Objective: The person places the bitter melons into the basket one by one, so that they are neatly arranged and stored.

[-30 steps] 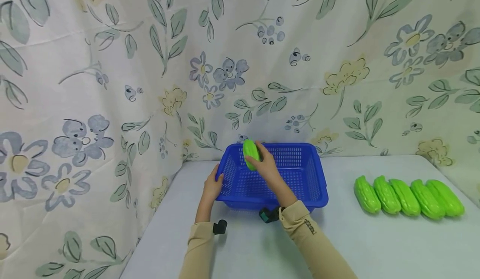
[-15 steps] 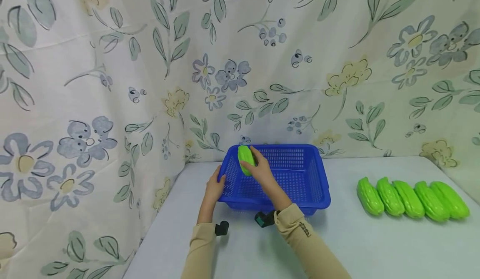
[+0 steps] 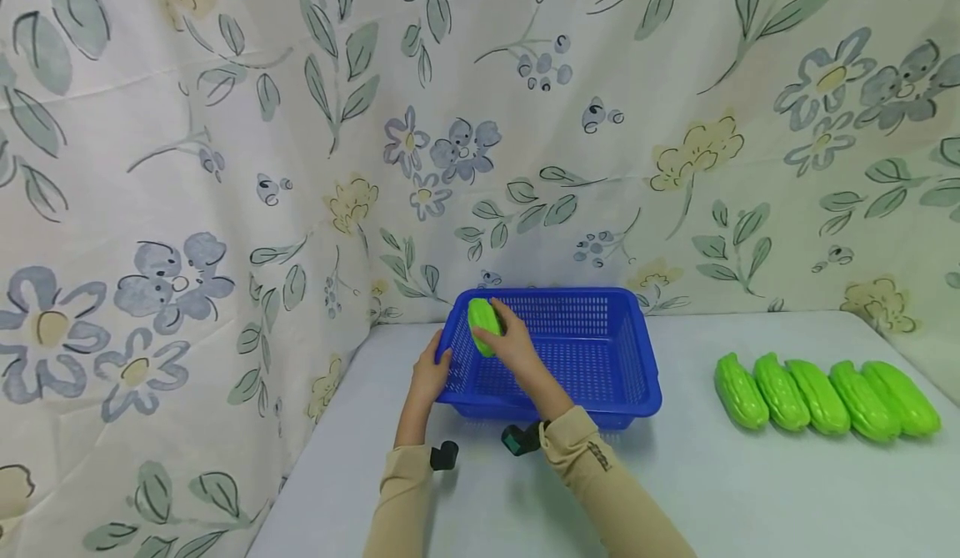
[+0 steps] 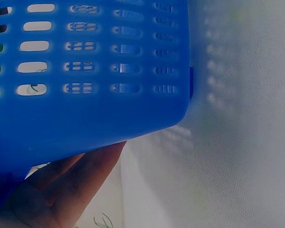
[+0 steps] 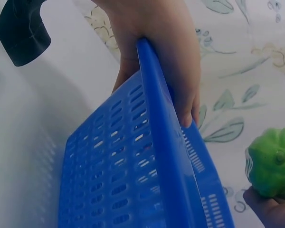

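My right hand point(image 3: 516, 345) grips a glossy light-green bitter melon point(image 3: 482, 326) above the left part of a blue perforated plastic basket point(image 3: 643, 358). The right wrist view has the lobed end of the bitter melon point(image 5: 274, 161) at its right edge, with fingers point(image 5: 270, 206) beneath it. My left hand point(image 3: 430, 373) holds the basket's left rim. In the left wrist view, fingers point(image 4: 88, 173) show below the blue rim, and the basket wall point(image 4: 90, 114) hides the rest. The basket's visible floor bears nothing.
Several more green bitter melons point(image 3: 821, 397) lie side by side in a row on the white table point(image 3: 720, 491), to the right of the basket. A floral cloth point(image 3: 525, 124) hangs behind and along the left side.
My right hand has moved left and slightly down with the bitter melon, over the basket's left part. My left hand keeps hold of the rim. The view has shifted slightly.
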{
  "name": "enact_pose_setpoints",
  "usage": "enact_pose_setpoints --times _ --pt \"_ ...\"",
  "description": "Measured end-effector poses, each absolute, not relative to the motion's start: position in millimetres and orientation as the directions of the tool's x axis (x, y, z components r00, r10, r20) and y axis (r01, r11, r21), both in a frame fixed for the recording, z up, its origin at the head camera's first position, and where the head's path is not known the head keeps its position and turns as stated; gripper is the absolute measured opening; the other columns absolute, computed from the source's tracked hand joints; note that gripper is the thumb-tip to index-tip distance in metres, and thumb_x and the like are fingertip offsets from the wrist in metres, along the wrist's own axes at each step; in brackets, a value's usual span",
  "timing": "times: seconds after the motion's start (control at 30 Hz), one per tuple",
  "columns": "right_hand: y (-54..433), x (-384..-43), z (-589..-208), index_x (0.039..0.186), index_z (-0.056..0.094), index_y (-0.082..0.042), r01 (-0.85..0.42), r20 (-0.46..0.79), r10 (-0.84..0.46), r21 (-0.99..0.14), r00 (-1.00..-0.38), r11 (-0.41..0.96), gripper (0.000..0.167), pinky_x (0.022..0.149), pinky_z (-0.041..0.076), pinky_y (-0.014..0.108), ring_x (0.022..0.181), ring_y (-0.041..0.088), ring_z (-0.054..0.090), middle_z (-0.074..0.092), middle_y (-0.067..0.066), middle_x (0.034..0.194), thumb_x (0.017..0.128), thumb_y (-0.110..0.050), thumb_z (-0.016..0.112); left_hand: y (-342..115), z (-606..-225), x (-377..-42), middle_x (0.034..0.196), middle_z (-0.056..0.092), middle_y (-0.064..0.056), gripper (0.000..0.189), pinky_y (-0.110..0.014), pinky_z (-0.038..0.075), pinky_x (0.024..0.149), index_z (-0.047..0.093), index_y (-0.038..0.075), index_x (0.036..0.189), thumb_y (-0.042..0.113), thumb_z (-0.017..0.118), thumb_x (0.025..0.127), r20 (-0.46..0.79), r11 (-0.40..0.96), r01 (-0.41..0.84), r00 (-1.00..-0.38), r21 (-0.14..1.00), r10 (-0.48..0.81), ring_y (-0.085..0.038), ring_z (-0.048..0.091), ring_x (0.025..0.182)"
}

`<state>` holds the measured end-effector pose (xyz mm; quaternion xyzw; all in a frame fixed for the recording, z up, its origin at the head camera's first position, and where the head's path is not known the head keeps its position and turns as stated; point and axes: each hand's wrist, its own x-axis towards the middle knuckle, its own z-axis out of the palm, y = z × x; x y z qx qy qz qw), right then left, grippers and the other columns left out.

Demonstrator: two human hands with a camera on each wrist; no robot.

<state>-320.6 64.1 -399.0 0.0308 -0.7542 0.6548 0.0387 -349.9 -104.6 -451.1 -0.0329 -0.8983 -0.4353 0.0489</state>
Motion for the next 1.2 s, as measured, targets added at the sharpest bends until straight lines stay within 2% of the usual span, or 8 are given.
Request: enact_pose_setpoints --times 0.6,1.2 --pt "51 -324 -408 0.151 0.031 0.001 -0.032 0.036 0.011 -0.976 -0.999 0.216 0.070 0.105 0.045 0.052 0.128 0.041 0.050 0.043 0.026 0.147 0.093 -0.018 0.065 -105 -449 -349 0.147 0.043 -0.029 0.052 -0.065 0.040 0.103 0.032 0.003 0.151 0.018 0.044 0.103 0.116 0.614 0.098 -0.993 0.783 0.011 -0.051 0.047 0.130" --pt "44 -329 -420 0.150 0.030 0.003 0.081 -0.076 0.027 -0.958 -0.997 0.276 0.072 0.109 0.041 0.054 0.134 0.043 0.045 0.039 0.029 0.150 0.092 -0.021 0.066 -103 -450 -350 0.147 0.043 -0.029 0.052 -0.065 0.041 0.103 0.032 0.005 0.152 0.018 0.043 0.103 0.106 0.620 0.087 -0.994 0.780 0.007 -0.051 0.047 0.130"
